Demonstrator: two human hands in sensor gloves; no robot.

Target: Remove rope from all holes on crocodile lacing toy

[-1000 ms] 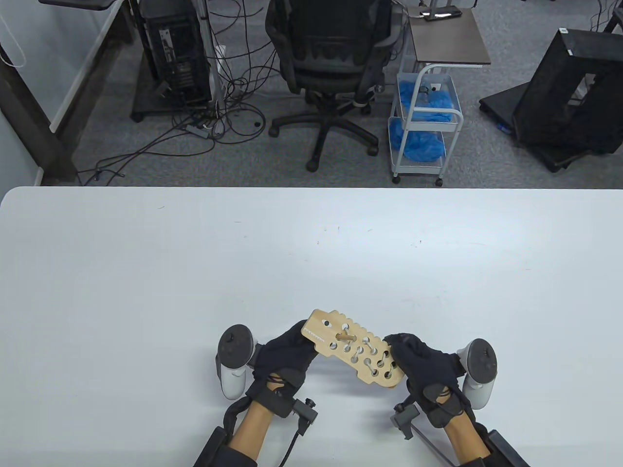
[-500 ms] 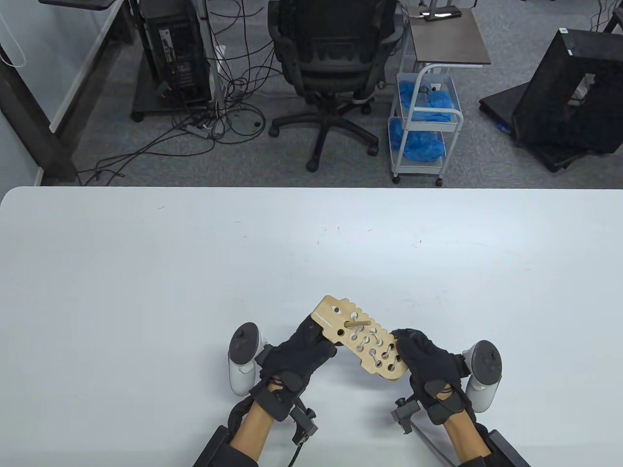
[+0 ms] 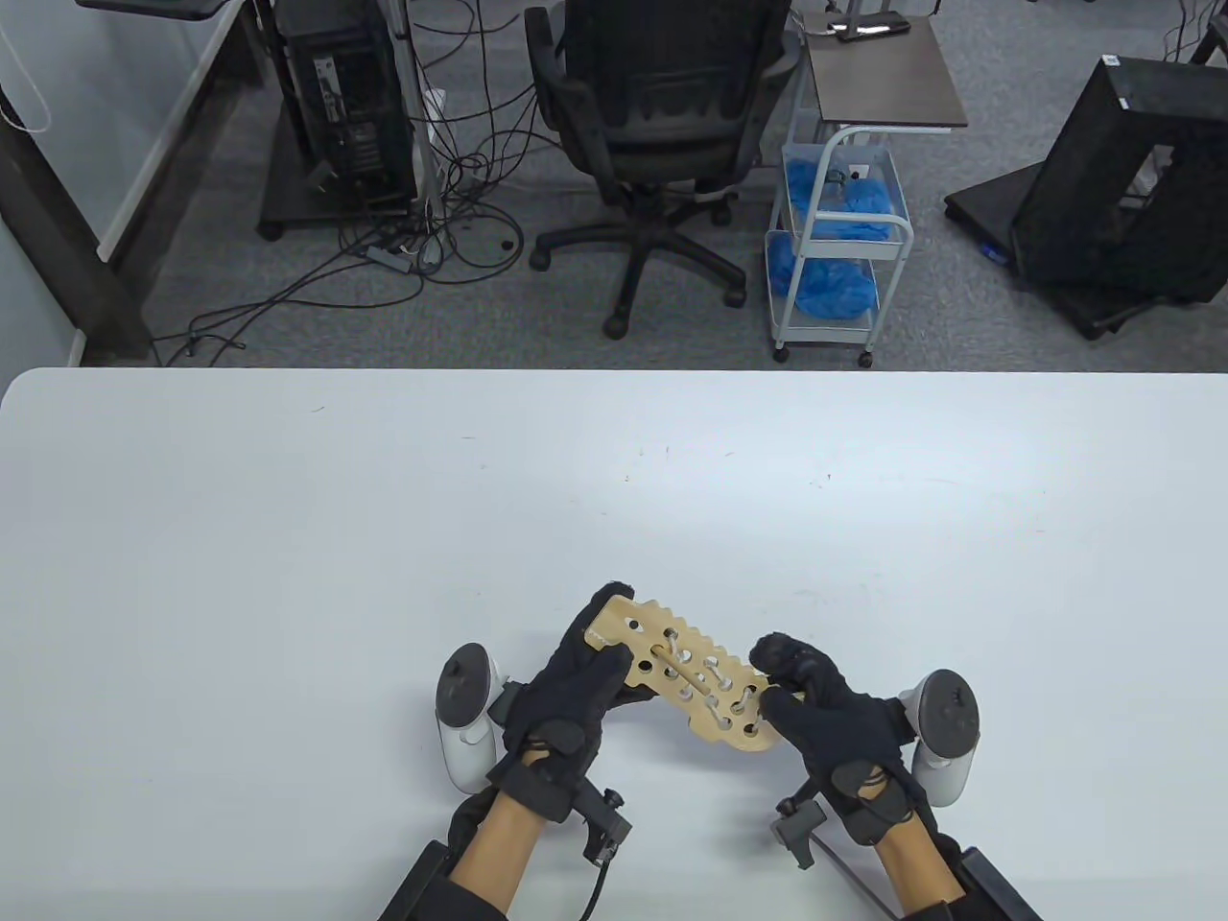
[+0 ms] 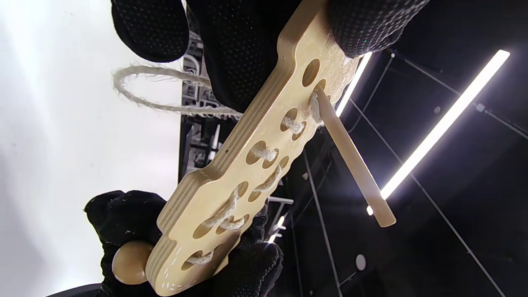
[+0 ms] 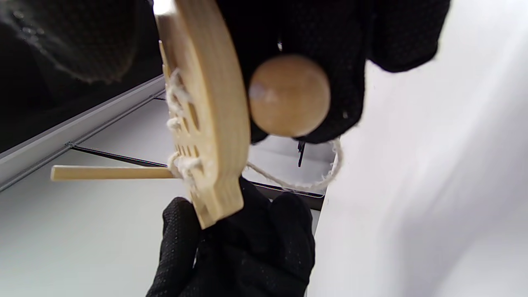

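The wooden crocodile lacing board [image 3: 681, 681] is held above the table near its front edge, laced with white rope [image 4: 231, 206] through several holes. My left hand [image 3: 576, 686] grips its far-left end. My right hand [image 3: 815, 710] grips the near-right end. A wooden needle stick [image 4: 354, 165] pokes out of one hole on the upper face. A loose rope loop [image 4: 140, 93] hangs on the underside. A wooden ball [image 5: 288, 95] on the rope sits at the right hand's fingers, beside the board [image 5: 206, 115].
The white table [image 3: 384, 537] stretches far and wide around the hands. Beyond its far edge stand an office chair [image 3: 662, 125], a small cart [image 3: 835, 240] with blue items and a computer tower [image 3: 345, 106].
The board has shifted slightly left and tilted flatter. My left hand now wraps its fingers over the far end. The needle stick now lies lower along the board.
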